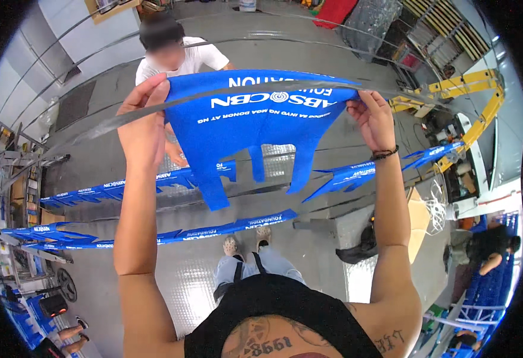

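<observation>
While you look down from the head camera, both your arms are raised in front of you. Your left hand (144,122) is closed on the left top corner of a blue bag (246,128), thumb and fingers pinched over the cloth. Your right hand (373,116) pinches the right top corner the same way, with a dark bracelet (384,155) at its wrist. The bag hangs spread between your two hands, upside down to you, white print across its top and its cut handles dangling below. A thin grey line (82,132) runs across in front of the bag's upper edge, touching or just beside it; you cannot tell which.

Behind the bag stands another person in a white shirt (197,56), partly hidden by the cloth. Lower down, more blue bags (112,191) hang in rows on lines to the left and right. Beneath them are your own feet (246,241) on the shiny metal floor (190,286). A yellow frame (470,83) stands at the far right.
</observation>
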Action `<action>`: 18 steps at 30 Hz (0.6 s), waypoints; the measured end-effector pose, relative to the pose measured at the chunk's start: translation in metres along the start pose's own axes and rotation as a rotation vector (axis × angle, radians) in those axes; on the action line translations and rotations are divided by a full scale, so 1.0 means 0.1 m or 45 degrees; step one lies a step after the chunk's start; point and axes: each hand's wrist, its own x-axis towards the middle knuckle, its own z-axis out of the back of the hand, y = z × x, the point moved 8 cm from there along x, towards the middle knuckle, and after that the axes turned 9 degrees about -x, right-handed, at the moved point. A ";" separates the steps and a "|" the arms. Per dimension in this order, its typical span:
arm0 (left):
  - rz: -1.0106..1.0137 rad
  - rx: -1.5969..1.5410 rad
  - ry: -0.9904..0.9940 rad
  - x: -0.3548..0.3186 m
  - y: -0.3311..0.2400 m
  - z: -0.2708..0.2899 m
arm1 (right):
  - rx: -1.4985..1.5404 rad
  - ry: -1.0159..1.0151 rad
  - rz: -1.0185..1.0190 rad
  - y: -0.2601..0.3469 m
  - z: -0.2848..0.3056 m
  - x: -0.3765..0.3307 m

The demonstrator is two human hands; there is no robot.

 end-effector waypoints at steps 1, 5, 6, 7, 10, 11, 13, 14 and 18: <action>-0.001 -0.026 0.003 0.02 0.00 -0.04 | -0.009 0.011 0.013 0.00 0.03 0.02; 0.074 0.144 -0.030 -0.18 0.21 -0.02 | -0.130 0.051 -0.054 -0.25 0.20 -0.06; 0.157 0.218 -0.046 -0.25 0.36 0.07 | -0.121 0.066 -0.084 -0.41 0.31 -0.06; 0.242 0.291 -0.063 -0.33 0.54 0.16 | -0.193 0.085 -0.190 -0.64 0.37 -0.08; 0.464 0.471 -0.168 -0.62 1.20 0.46 | -0.314 0.193 -0.469 -1.35 0.51 -0.12; 0.533 0.567 -0.158 -0.69 1.39 0.54 | -0.294 0.263 -0.553 -1.58 0.53 -0.13; 0.617 0.699 -0.123 -0.75 1.77 0.72 | -0.352 0.312 -0.689 -1.96 0.52 -0.06; 0.632 0.725 -0.089 -0.72 1.96 0.79 | -0.338 0.343 -0.768 -2.20 0.52 0.02; 0.792 0.669 0.063 -0.69 2.84 0.93 | -0.401 0.409 -1.009 -3.22 0.80 0.22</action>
